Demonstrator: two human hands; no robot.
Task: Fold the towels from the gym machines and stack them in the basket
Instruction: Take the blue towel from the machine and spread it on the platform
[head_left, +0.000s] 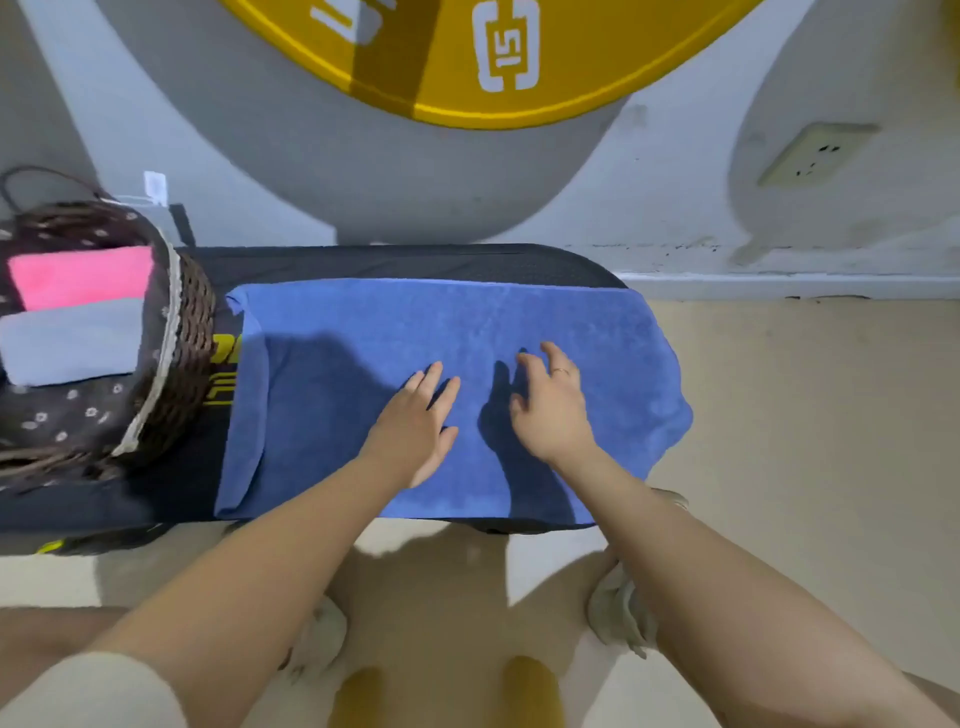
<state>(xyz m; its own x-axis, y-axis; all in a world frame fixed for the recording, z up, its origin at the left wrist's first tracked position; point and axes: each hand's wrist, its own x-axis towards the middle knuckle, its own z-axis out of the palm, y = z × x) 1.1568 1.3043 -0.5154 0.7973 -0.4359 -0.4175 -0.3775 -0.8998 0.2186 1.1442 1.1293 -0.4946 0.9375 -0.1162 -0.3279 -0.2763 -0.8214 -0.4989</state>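
Two flat hands, left hand (415, 421) and right hand (550, 410), are pressed on the soft, limp towel (363, 332); its right edge is best pinched.

A big blue towel (457, 364) lies spread over a black bench (395, 262). The left hand (415, 426) lies flat on it. The right hand (550, 405) rests beside it, fingers a bit bent. A brown basket (182, 332) sits on the bench's left end, with a pink towel (83, 275) and a grey towel (72, 340) folded inside. A yellow weight plate (467, 57) hangs above.
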